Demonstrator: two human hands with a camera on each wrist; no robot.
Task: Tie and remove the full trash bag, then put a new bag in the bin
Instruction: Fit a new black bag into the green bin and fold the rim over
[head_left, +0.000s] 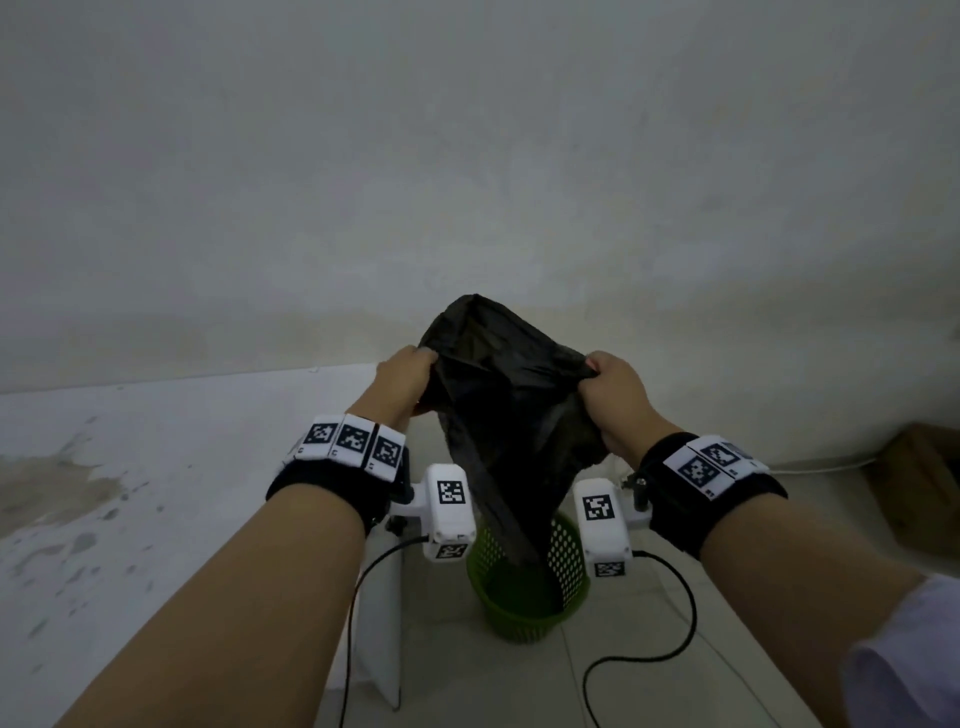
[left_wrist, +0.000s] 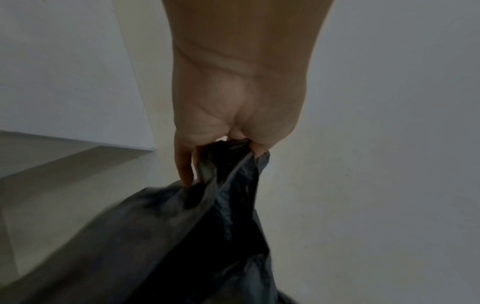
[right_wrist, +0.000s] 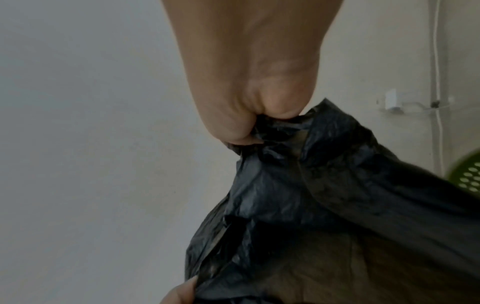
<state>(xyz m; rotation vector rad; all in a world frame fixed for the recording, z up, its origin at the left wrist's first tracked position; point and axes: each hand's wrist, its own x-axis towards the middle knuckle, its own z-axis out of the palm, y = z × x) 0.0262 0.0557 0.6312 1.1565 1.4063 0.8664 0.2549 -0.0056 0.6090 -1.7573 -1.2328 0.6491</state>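
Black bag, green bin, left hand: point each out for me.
black bag (head_left: 511, 415), head view, on its crumpled middle panel.
green bin (head_left: 569, 551), head view, on its perforated right wall.
left hand (head_left: 408, 376), head view, on its back.

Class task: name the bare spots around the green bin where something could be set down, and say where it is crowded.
Bare floor tiles lie in front of the green bin. Crowded: above the bin, where the left hand and right hand spread the black bag; black cables trail beside it.
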